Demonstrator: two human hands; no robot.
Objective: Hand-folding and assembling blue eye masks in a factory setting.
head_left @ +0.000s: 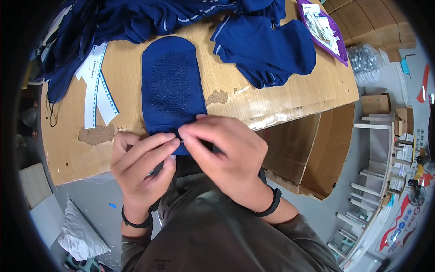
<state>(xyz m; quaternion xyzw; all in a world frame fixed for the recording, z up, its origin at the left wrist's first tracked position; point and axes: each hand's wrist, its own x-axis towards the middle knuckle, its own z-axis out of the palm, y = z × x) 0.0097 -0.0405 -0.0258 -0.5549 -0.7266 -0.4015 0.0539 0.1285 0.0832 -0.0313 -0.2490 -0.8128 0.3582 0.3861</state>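
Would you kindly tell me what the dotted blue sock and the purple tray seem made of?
Blue sock: apparently knitted fabric, matte and soft-edged, with dark dots that may be rubber. Purple tray: probably plastic, judging by its smooth, rigid-looking form.

The dotted sock (171, 84) is matt cloth with a rough patch, the table (317, 88) beneath it smooth wood-grain, the strips (91, 102) left of it paper, the tray (341, 40) right of it glossy plastic.
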